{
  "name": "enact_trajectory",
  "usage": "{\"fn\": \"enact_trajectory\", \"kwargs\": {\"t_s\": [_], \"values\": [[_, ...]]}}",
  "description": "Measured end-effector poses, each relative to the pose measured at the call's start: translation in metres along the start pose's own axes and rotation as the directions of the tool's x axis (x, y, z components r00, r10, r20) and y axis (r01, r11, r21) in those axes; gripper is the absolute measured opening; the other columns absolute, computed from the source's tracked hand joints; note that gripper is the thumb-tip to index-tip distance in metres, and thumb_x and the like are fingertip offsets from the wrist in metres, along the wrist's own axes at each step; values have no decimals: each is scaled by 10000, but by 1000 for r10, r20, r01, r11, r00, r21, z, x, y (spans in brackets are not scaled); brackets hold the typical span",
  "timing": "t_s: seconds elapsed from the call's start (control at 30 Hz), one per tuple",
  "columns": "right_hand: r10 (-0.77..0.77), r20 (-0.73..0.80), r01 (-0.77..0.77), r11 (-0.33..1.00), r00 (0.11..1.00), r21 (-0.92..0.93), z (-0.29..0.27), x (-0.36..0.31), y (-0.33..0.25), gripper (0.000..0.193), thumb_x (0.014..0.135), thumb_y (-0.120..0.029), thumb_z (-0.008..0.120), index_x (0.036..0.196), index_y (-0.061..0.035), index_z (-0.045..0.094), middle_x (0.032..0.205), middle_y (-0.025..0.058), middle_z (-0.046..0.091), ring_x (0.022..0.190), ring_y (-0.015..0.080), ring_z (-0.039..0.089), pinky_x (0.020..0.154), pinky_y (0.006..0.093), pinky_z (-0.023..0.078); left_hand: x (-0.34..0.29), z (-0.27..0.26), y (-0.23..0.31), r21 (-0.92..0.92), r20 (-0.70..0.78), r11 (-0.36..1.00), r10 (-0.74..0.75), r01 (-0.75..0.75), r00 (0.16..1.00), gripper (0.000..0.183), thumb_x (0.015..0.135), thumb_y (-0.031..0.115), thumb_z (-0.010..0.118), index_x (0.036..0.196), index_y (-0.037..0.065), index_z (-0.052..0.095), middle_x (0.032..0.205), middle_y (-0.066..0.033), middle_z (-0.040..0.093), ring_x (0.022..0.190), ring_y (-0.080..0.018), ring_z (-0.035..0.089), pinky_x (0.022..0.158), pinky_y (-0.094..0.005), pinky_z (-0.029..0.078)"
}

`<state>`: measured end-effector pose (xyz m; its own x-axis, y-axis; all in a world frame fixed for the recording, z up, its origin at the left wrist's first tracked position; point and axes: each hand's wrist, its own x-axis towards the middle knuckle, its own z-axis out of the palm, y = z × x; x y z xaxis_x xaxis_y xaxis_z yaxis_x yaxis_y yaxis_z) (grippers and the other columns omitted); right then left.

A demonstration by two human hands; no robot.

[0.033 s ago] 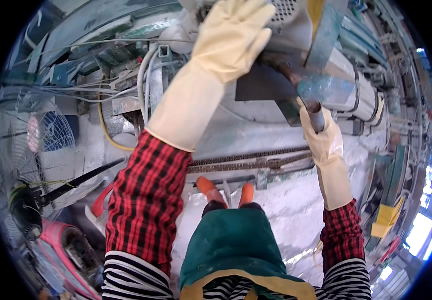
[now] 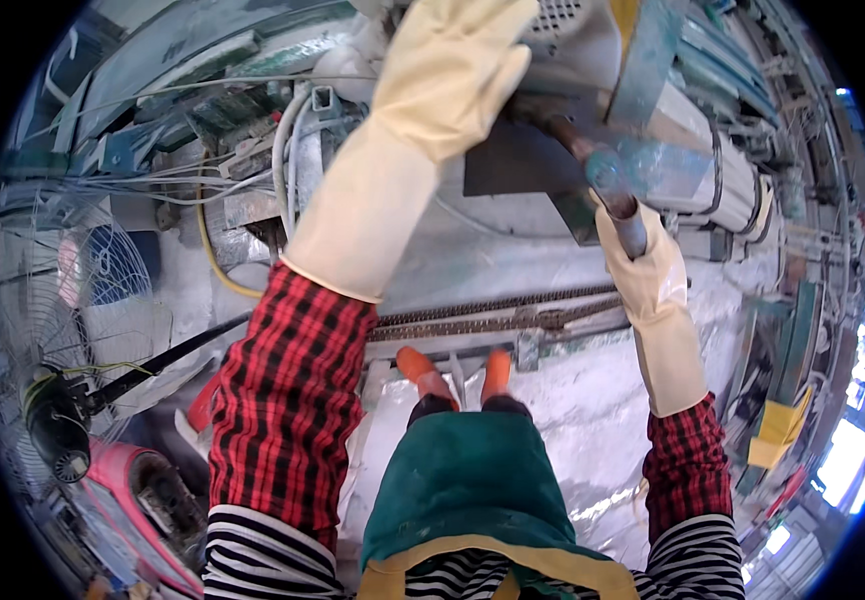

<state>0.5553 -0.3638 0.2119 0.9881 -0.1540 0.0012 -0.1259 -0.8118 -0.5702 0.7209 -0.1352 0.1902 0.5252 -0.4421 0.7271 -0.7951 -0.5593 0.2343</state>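
Observation:
A cream rubber glove with a long cuff covers my left hand (image 2: 453,80), which reaches to the top of the view. Its fingers look stretched out and the thumb stands apart, with the fingertips partly cut off by the edge. Beside it is the grey machine housing (image 2: 588,45) with a perforated round patch; whether the hand touches it I cannot tell. My right hand (image 2: 648,265), in a matching glove, is closed around the lower end of a worn metal pipe handle (image 2: 630,235). That handle slants up toward the machine through a blue-green collar (image 2: 608,170).
Below the machine sticks out a dark flat plate (image 2: 513,165). A rusty chain (image 2: 493,322) crosses the floor ahead of my orange boots (image 2: 496,372). At left stand a wire-cage fan (image 2: 58,425) and a pink-rimmed object (image 2: 123,465); cables and a yellow hose (image 2: 208,235) run nearby.
My left hand sits slightly farther left and higher. The right hand keeps its hold on the pipe handle, and the whole view has shifted a little.

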Motion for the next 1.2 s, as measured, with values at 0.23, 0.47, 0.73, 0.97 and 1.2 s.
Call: {"fn": "enact_trajectory", "kwargs": {"t_s": [0.23,0.47,0.73,0.97,1.2], "values": [[124,184,-152,978,975,145,-9,3,3,385,902,-312,738,1192,-63,688,992,74,710,876,131,635,821,283,502,-2,13,-8,-31,63,994,111,-109,992,449,967,94,494,1402,-18,513,1421,-262,512,1388,-427,404,1222,-486,206],[37,313,-110,969,949,220,-21,11,13,461,896,-392,723,1224,-73,672,1073,98,707,956,181,652,876,299,497,5,9,-5,-2,134,997,75,-76,988,454,962,64,496,1408,-23,506,1427,-260,505,1414,-421,381,1240,-488,159],[-147,265,103,980,953,173,-15,10,18,387,914,-328,694,1219,-90,672,1131,152,702,1026,296,676,917,357,510,6,-9,8,64,166,998,3,-14,986,460,963,89,516,1412,-10,509,1448,-265,488,1408,-451,378,1229,-507,184],[-39,264,7,993,964,120,-16,7,14,377,923,-331,683,1190,-65,674,1080,153,709,979,276,689,883,351,518,4,-5,6,48,203,999,-15,6,979,493,948,107,552,1429,16,494,1478,-269,451,1396,-516,347,1204,-517,233],[51,227,-72,994,973,83,-12,10,21,337,931,-381,683,1050,-67,709,865,96,716,833,215,689,806,334,519,6,5,-4,-99,-29,995,-4,1,1000,458,937,131,610,1377,22,544,1360,-204,556,1276,-433,479,1089,-516,361]]}}
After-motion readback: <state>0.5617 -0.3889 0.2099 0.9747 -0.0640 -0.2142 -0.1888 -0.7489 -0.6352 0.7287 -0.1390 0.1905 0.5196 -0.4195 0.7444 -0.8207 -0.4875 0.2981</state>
